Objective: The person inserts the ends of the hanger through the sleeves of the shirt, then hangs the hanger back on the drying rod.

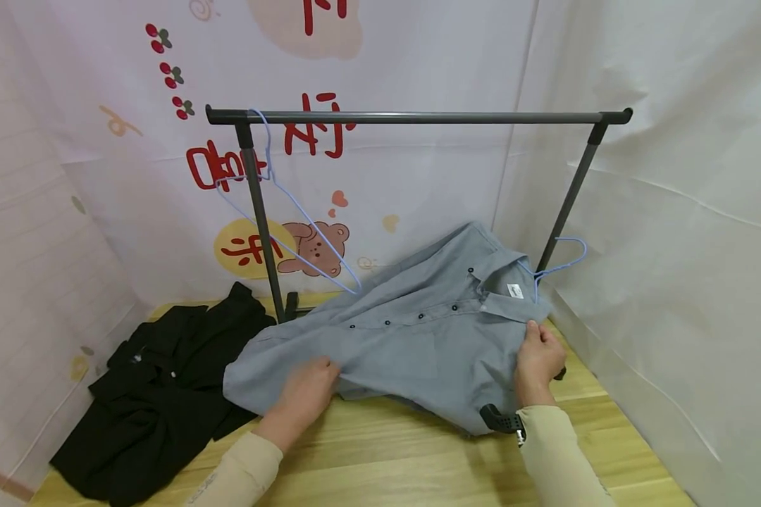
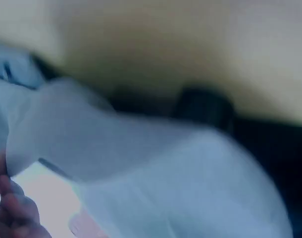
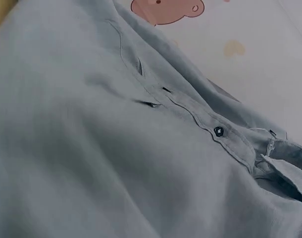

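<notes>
A grey-blue buttoned shirt (image 1: 393, 352) is held slanted above the table, its collar to the right. The hook of a light-blue hanger (image 1: 561, 266) sticks out of the collar; the rest is hidden inside the shirt. My right hand (image 1: 539, 355) pinches the shirt near the shoulder below the collar. Blurred in the head view, my left hand (image 1: 311, 387) holds the near edge of the cloth further left; the left wrist view shows its fingers (image 2: 17, 208) pinching the fabric. Buttons and front placket of the shirt (image 3: 141, 148) fill the right wrist view.
Behind the shirt stands a dark metal rack (image 1: 418, 117). An unclothed light-blue hanger (image 1: 304, 211) hangs near its left end. Black clothing (image 1: 158, 401) lies heaped at the left of the wooden table (image 1: 355, 458). Printed white cloth (image 1: 418, 63) encloses the back and sides.
</notes>
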Demonstrator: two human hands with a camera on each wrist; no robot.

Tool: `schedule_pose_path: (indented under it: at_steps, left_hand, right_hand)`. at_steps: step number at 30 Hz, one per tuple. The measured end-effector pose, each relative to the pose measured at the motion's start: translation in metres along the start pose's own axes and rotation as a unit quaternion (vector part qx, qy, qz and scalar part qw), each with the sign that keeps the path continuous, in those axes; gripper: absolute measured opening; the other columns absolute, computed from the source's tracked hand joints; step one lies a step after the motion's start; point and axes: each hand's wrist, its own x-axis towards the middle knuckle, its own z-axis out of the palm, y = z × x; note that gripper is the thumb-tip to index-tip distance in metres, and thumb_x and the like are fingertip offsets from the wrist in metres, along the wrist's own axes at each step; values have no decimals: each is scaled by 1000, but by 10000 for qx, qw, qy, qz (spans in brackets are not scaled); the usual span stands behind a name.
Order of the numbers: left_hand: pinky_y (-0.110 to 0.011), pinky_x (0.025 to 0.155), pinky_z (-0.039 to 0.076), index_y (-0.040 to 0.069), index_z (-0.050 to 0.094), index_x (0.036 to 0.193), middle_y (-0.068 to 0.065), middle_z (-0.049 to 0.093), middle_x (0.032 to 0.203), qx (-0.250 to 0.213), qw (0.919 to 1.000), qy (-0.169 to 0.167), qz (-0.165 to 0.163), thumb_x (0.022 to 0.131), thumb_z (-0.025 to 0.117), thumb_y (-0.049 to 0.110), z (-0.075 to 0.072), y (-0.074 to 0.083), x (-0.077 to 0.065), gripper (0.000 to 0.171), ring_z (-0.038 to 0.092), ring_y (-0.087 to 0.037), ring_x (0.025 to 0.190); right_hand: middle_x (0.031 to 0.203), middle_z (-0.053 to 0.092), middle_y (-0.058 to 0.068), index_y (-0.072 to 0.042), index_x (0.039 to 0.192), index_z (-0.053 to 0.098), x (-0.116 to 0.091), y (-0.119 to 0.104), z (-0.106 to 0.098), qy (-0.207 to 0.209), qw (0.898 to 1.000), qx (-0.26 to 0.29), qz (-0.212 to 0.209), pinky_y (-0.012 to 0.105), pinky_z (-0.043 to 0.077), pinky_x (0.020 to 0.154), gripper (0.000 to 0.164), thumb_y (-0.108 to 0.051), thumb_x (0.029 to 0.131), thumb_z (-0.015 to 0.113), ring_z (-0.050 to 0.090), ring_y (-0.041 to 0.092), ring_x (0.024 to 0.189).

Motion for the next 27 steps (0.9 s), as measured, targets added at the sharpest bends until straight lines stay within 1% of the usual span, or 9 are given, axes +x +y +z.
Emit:
schedule_pose_path:
  at_steps: [4,6,9,12,15,18,21,23,27]
  left_hand:
    - [-34,41,43,11,71,80,-2,59,59,-287,9926,394,-1115,89,74,9,-16,-20,17,10,53,-19,46]
    - [-36,44,46,9,75,91,-7,66,66,-652,9868,438,-1416,91,72,9,-20,-26,23,4,56,-21,48]
    - [-42,67,55,3,71,115,-15,72,98,-1418,9798,-22,-1408,93,68,3,-19,-29,26,22,68,-29,75]
    - [-49,95,48,-3,56,135,-22,59,131,-2053,9696,-740,-1108,93,67,1,-13,-26,21,44,60,-37,116]
    - [-50,99,44,-3,52,135,-23,54,133,-2197,9665,-1047,-814,91,71,3,-6,-19,13,48,53,-39,122]
    - [-47,87,48,3,63,112,-13,59,108,-1677,9804,-919,-466,87,77,11,2,-12,6,29,59,-32,100]
    - [-45,79,46,10,66,97,-6,55,94,-736,9922,-1000,-109,83,82,22,9,-6,3,24,56,-27,89]
    - [-45,79,46,13,68,100,-7,55,97,4,9934,-1136,167,83,82,25,14,-2,2,25,55,-27,91]
    - [-44,81,47,16,67,109,-9,57,106,1150,9839,-1224,606,91,71,19,24,5,2,18,57,-28,100]
  right_hand:
    - [77,54,-5,5,93,67,-4,-2,4,-52,9999,106,43,28,35,68,29,-23,97,64,45,16,76]
    - [76,52,-6,4,91,66,-7,-2,5,-88,9998,150,90,28,35,68,28,-24,97,64,44,16,76]
    - [77,52,-6,4,91,66,-10,-4,8,-123,9993,323,145,27,36,70,27,-23,97,65,45,15,76]
    - [76,52,-6,4,93,67,-13,-5,9,-146,9985,488,195,27,37,71,27,-23,97,65,45,14,78]
    - [74,51,-8,4,94,67,-14,-7,9,-153,9981,564,186,26,37,71,27,-22,97,64,45,14,78]
    - [72,50,-10,4,94,67,-15,-6,10,-143,9980,588,159,26,36,71,26,-21,97,64,44,14,78]
    - [70,48,-11,3,92,66,-14,-4,10,-138,9980,598,125,26,36,70,25,-21,97,64,44,14,77]
    - [69,48,-11,1,87,66,-14,-3,11,-138,9980,611,113,27,35,69,24,-21,97,64,43,14,75]
    - [63,42,-10,-7,70,58,-14,-1,10,-106,9981,600,39,29,32,64,30,-20,97,64,39,15,69]
